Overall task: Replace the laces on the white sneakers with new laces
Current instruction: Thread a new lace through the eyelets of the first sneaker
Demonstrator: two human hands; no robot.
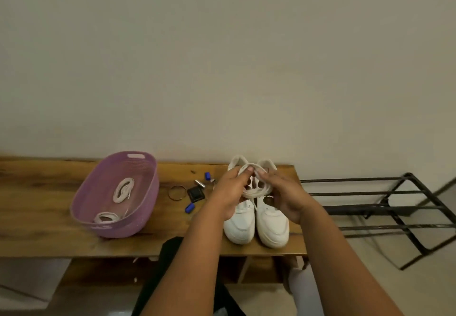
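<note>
My left hand point(230, 189) & right hand point(283, 193) pinch a coiled flat white lace point(256, 192) just above the pair of white leather sneakers point(257, 224) on the wooden bench point(37, 217). Best to find an end w/o knotting it. Lilac plastic basket point(81, 207) holds two more white lace bundles point(123, 189).

Both hands meet over the pair of white sneakers point(256, 222), holding a coiled white lace point(256, 191) between them. The left hand point(230, 192) pinches the top of the coil, and the right hand point(286, 192) pinches it just beside, fingertips nearly touching. Directly below the grip the sneakers stand side by side on the wooden bench point(37, 199). Left of the grip lie small blue caps point(190, 207), a metal ring point(177, 193) and a dark square piece point(195, 193). Farther left, a purple basket point(148, 207) holds two more coiled laces point(123, 189). Right of the grip stands a black metal rack point(385, 207).
</note>
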